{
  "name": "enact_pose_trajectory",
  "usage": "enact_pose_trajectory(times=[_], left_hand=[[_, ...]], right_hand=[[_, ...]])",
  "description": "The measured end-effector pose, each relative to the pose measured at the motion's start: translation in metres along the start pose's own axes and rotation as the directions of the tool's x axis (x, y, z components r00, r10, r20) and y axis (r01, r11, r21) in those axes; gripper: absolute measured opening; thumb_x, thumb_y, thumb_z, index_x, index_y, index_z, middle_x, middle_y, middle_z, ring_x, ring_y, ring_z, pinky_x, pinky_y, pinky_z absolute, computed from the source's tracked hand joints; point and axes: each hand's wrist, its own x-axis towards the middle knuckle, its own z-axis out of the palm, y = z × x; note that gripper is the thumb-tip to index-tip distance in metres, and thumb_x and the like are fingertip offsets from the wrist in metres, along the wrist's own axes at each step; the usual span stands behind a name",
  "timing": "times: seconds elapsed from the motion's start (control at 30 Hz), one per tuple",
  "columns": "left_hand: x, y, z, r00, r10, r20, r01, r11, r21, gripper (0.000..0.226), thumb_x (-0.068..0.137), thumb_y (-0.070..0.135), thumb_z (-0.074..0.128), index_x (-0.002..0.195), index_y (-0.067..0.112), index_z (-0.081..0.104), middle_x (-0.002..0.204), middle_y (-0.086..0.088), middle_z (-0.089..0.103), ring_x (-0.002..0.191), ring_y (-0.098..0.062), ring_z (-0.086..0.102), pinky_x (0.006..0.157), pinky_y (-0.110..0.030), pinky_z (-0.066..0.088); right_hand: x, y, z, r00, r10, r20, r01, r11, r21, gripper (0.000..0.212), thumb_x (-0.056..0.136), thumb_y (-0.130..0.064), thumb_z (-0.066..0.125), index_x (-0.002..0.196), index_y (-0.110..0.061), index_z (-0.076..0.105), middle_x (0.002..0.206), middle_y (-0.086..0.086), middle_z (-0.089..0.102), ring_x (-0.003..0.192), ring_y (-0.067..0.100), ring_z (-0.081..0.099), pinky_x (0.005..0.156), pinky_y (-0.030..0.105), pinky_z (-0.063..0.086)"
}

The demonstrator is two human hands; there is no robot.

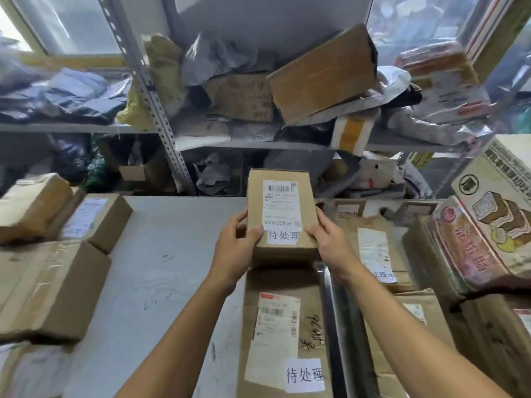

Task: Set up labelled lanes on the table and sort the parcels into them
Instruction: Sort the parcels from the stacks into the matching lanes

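Both hands (283, 239) gripping small parcel (281, 214), thumbs on top

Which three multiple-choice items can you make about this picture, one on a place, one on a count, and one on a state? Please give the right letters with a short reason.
1. Where is the small box that both hands hold?
A. on a shelf
B. over the far end of the large flat box
C. on the floor

2. How many white slips reading 待处理 can be seen in full?
A. two
B. five
C. none

3. How is the small box held?
A. by the left hand alone
B. by nobody
C. by the left hand and the right hand, one at each side

Answers:
1 B: it sits just beyond the large flat box on the table.
2 A: one slip is on the small box, another on the large flat box.
3 C: fingers curl round both side edges.
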Motion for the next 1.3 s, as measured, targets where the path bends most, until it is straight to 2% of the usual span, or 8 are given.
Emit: enact_pose_trajectory(times=[0.13,0.33,0.47,0.57,0.77,0.83,0.97,1.3], left_hand=[[-0.002,-0.004,0.002,1.000,0.018,-0.014,-0.018,0.998,0.063,0.047,0.096,0.031,0.062,0.141,0.036,0.047,0.124,0.006,0.061,0.109,-0.013,0.063,0.087,-0.034,0.058],[-0.001,-0.006,0.008,1.000,0.013,-0.023,-0.010,0.993,0.118,0.041,0.096,0.036,0.061,0.131,0.048,0.044,0.127,0.003,0.056,0.113,-0.016,0.060,0.090,-0.039,0.058],[0.002,-0.004,0.011,1.000,-0.004,-0.016,0.006,0.992,0.129,0.040,0.096,0.038,0.060,0.129,0.048,0.041,0.128,0.002,0.053,0.110,-0.013,0.059,0.076,-0.026,0.055],[0.004,-0.003,0.012,1.000,-0.001,-0.023,0.004,0.990,0.144,0.044,0.095,0.041,0.060,0.133,0.047,0.040,0.131,0.008,0.047,0.105,-0.007,0.056,0.071,-0.020,0.050],[0.003,0.001,0.010,0.997,0.059,-0.047,-0.046,0.968,0.245,0.056,0.094,0.045,0.061,0.144,0.046,0.033,0.137,0.009,0.043,0.107,-0.003,0.042,0.055,-0.007,0.044],[0.001,0.003,0.008,0.993,0.104,-0.064,-0.082,0.956,0.283,0.056,0.094,0.044,0.061,0.144,0.044,0.034,0.145,0.005,0.043,0.112,-0.003,0.040,0.053,-0.004,0.042],[-0.006,0.009,0.000,0.971,0.206,-0.119,-0.155,0.929,0.337,0.053,0.094,0.045,0.060,0.142,0.043,0.038,0.149,0.004,0.043,0.121,-0.006,0.041,0.084,-0.018,0.040],[-0.054,0.021,-0.073,0.922,0.229,-0.312,-0.140,0.949,0.282,0.041,0.097,0.042,0.056,0.136,0.041,0.045,0.141,0.005,0.049,0.119,-0.006,0.046,0.089,-0.028,0.041]], right_hand=[[-0.004,0.014,-0.004,1.000,0.014,0.016,-0.014,1.000,0.006,0.052,0.086,-0.041,0.056,0.136,-0.048,0.044,0.123,-0.015,0.067,0.117,0.008,0.063,0.100,0.038,0.052],[-0.005,0.015,-0.011,0.998,0.025,0.063,-0.023,0.999,-0.045,0.048,0.084,-0.047,0.057,0.130,-0.050,0.047,0.113,-0.026,0.069,0.109,0.000,0.065,0.094,0.031,0.052],[-0.004,0.011,-0.018,0.994,0.051,0.094,-0.053,0.998,0.018,0.069,0.073,-0.056,0.065,0.138,-0.043,0.045,0.120,-0.014,0.069,0.109,0.008,0.068,0.097,0.039,0.054],[-0.006,0.005,-0.018,0.994,0.050,0.101,-0.050,0.999,-0.002,0.050,0.073,-0.057,0.064,0.121,-0.053,0.052,0.120,-0.018,0.069,0.108,0.006,0.068,0.093,0.034,0.054],[-0.015,-0.009,-0.017,0.999,-0.017,0.033,0.022,0.985,-0.170,0.074,0.097,-0.042,0.060,0.158,-0.035,0.019,0.131,-0.029,0.050,0.115,-0.005,0.055,0.086,0.016,0.048],[-0.021,-0.018,-0.013,0.990,-0.137,-0.028,0.121,0.936,-0.330,0.073,0.097,-0.045,0.057,0.158,-0.032,0.020,0.149,-0.022,0.038,0.130,-0.004,0.039,0.099,0.013,0.036],[-0.033,-0.041,0.004,0.926,-0.376,-0.036,0.292,0.773,-0.563,0.070,0.099,-0.046,0.052,0.158,-0.025,0.022,0.164,-0.009,0.023,0.148,0.003,0.014,0.115,0.022,0.011],[-0.054,-0.078,0.098,0.870,-0.423,0.253,0.493,0.749,-0.443,0.071,0.092,-0.056,0.046,0.156,-0.032,0.027,0.161,-0.006,0.034,0.146,0.014,0.034,0.116,0.039,0.034]])
